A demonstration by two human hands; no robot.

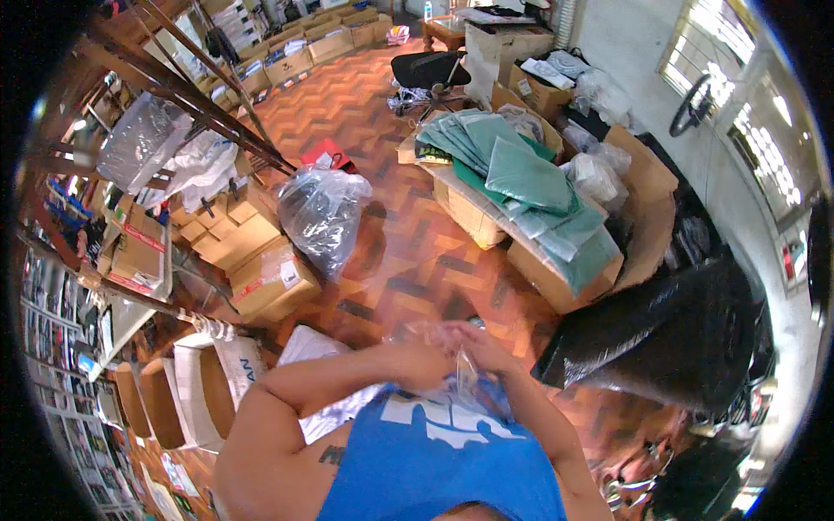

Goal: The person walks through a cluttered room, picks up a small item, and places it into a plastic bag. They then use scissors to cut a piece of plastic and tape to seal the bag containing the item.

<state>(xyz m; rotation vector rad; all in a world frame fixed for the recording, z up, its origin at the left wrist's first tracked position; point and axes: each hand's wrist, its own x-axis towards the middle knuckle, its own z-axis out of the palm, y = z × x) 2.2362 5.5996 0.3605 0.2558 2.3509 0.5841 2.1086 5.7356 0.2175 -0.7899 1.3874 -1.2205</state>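
Observation:
Both hands meet in front of my blue shirt, at the lower middle of the head view. My left hand (424, 360) is closed, its fingers bunched and partly smeared by motion. Close beside it, my right hand (483, 349) is also closed. Clear plastic (469, 379), which looks like a bag, hangs from between the hands against the shirt. Its upper part is hidden by the fingers. Below my left forearm lies a white, patterned, flat bundle (314, 345) on the floor.
A filled clear plastic bag (326, 217) stands ahead left beside stacked cardboard boxes (269, 278). Green wrapped packs (530, 178) lie on cartons ahead right. Black plastic sheeting (651, 334) covers something at the right. A black chair (428, 69) stands farther back.

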